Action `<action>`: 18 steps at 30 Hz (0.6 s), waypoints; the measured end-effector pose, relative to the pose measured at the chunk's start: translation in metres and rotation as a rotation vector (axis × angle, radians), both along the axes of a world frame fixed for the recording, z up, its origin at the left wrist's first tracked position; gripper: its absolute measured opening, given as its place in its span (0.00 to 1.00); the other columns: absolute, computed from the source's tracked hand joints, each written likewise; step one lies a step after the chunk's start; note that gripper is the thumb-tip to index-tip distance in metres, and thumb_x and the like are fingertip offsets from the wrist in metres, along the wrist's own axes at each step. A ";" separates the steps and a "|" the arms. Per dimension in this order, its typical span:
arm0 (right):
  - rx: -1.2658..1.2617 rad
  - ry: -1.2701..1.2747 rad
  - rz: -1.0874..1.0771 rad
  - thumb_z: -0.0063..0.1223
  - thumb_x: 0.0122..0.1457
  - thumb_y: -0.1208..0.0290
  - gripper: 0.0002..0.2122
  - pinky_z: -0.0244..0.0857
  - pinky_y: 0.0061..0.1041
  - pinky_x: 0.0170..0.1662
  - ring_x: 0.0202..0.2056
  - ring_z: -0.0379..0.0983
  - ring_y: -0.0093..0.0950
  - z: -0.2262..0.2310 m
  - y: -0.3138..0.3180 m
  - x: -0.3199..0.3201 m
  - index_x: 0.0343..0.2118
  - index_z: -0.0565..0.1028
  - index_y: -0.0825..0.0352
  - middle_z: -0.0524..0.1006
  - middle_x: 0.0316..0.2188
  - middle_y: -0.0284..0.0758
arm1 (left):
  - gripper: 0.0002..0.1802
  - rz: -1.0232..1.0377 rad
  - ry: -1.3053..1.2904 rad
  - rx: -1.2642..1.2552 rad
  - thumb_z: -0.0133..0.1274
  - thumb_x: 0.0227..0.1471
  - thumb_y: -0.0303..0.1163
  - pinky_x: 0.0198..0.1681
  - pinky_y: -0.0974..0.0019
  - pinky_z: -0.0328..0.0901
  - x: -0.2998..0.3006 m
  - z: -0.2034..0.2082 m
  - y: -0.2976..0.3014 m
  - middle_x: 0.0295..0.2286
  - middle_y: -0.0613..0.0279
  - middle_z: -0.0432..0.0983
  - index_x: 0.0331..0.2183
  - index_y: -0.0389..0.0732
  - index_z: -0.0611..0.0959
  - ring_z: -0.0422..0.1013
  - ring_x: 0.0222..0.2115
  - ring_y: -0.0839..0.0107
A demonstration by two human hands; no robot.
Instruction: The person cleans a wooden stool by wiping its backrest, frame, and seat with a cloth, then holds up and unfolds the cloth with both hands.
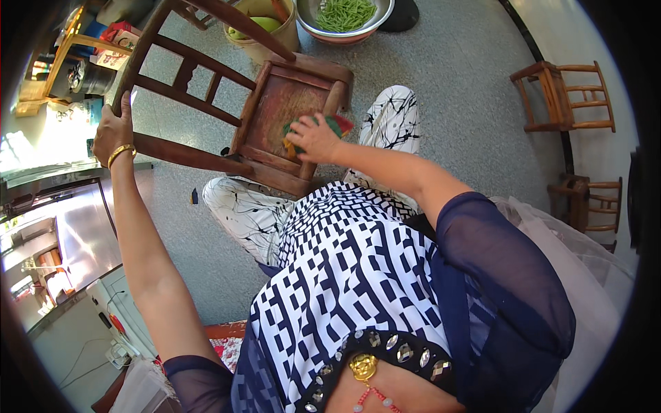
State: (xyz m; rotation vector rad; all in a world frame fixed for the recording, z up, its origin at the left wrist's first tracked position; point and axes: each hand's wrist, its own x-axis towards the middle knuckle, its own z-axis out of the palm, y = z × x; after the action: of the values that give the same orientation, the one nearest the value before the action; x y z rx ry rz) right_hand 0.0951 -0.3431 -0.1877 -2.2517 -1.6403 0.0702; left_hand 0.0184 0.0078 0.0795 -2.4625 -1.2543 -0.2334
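Observation:
A dark brown wooden chair (pixel 273 100) with a worn reddish seat is in front of me, its slatted back toward the left. My left hand (pixel 114 135), a gold bangle at its wrist, is closed round the end of the chair's back. On the seat, my right hand (pixel 317 138) presses down on a bunched cloth (pixel 342 124) of green, red and yellow. Its fingers curl over the cloth and hide most of it. The chair's near edge lies close to my knees.
Beyond the chair stand a beige bucket (pixel 289 40) with green produce and a basin (pixel 310 26) of green beans. Small wooden chairs (pixel 559 96) line the right wall. At left are a wooden rack (pixel 55 65) and a shiny metal cabinet (pixel 86 220).

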 end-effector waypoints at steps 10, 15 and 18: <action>-0.148 -0.102 -0.356 0.59 0.46 0.57 0.25 0.47 0.58 0.53 0.58 0.50 0.44 -0.001 -0.006 0.106 0.49 0.67 0.53 0.59 0.56 0.36 | 0.44 0.002 -0.004 0.014 0.24 0.45 0.75 0.34 0.52 0.69 0.002 -0.002 0.001 0.32 0.54 0.79 0.38 0.48 0.76 0.75 0.34 0.52; -0.185 -0.010 -0.435 0.58 0.45 0.57 0.25 0.49 0.54 0.53 0.56 0.53 0.44 0.003 0.005 0.069 0.48 0.67 0.53 0.62 0.53 0.38 | 0.44 0.018 0.012 -0.002 0.24 0.44 0.76 0.33 0.52 0.69 0.000 -0.001 0.002 0.32 0.53 0.78 0.38 0.49 0.76 0.75 0.34 0.51; -0.138 -0.007 -0.381 0.58 0.43 0.55 0.25 0.52 0.50 0.50 0.52 0.57 0.41 0.003 0.005 0.047 0.46 0.69 0.53 0.64 0.51 0.38 | 0.44 0.001 -0.005 0.023 0.25 0.44 0.76 0.33 0.51 0.69 0.003 -0.001 0.001 0.31 0.53 0.78 0.38 0.49 0.76 0.75 0.34 0.51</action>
State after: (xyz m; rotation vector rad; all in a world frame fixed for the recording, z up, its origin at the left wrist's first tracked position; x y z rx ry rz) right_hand 0.1417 -0.3384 -0.1847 -2.6311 -1.2142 0.0814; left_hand 0.0213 0.0092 0.0781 -2.4429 -1.2487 -0.2530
